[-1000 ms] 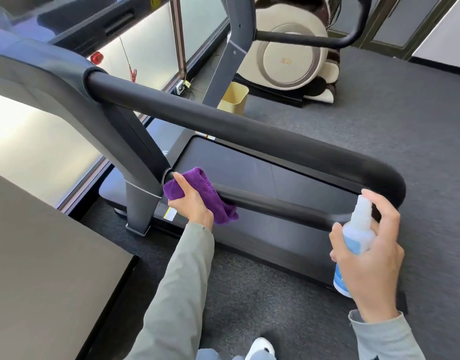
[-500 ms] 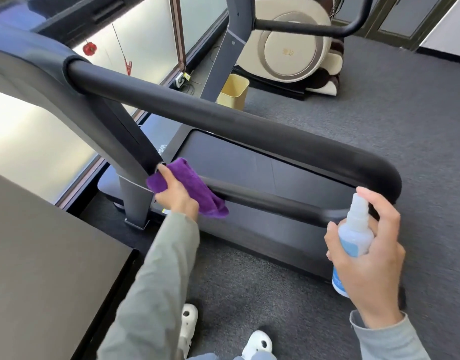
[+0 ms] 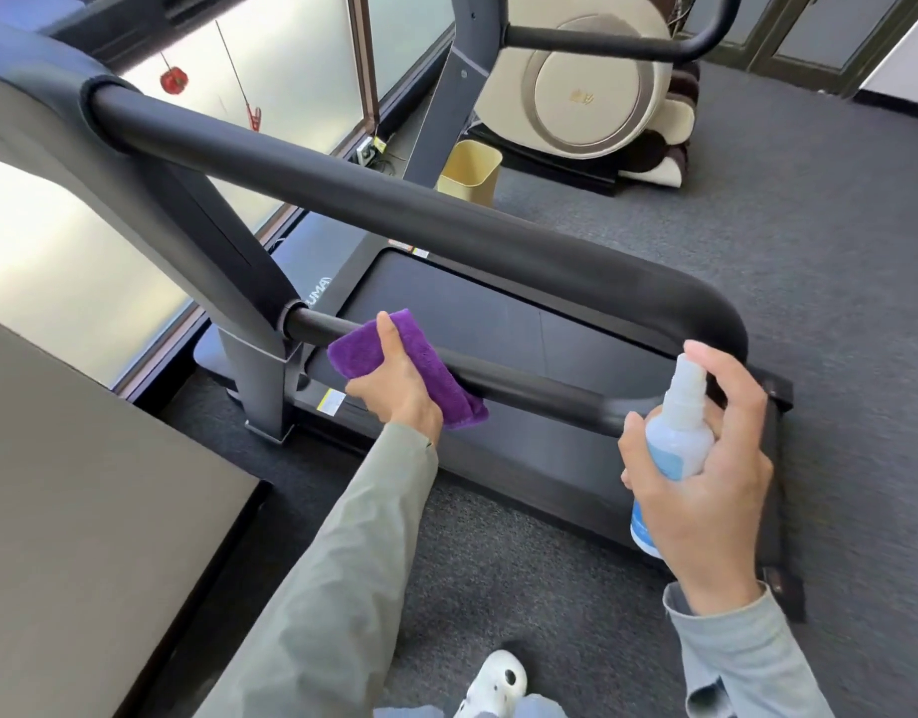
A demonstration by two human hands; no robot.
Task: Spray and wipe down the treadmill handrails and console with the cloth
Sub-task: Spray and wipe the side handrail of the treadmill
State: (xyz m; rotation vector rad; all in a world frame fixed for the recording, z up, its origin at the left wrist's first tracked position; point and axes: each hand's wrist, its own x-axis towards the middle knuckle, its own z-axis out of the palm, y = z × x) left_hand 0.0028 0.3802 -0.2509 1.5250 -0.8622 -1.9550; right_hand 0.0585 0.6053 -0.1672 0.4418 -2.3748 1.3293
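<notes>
While the left hand (image 3: 394, 391) grips the purple cloth (image 3: 420, 375) around the thin lower rail (image 3: 539, 391) near the upright post (image 3: 249, 323), the right hand (image 3: 705, 489) holds the spray bottle (image 3: 674, 448) upright, fingers curled round it and forefinger arched over the nozzle, just beside the rail's far bend. Above both runs the thick upper handrail (image 3: 394, 204), crossing in front of the treadmill belt (image 3: 472, 308). A dark tabletop (image 3: 83, 510) fills the lower left. Beyond stand a yellow bin (image 3: 469, 171), a cream massage chair (image 3: 586, 90) and a window (image 3: 291, 70). Grey carpet (image 3: 809, 251) lies all round; a white shoe (image 3: 493, 681) shows at the bottom edge.
</notes>
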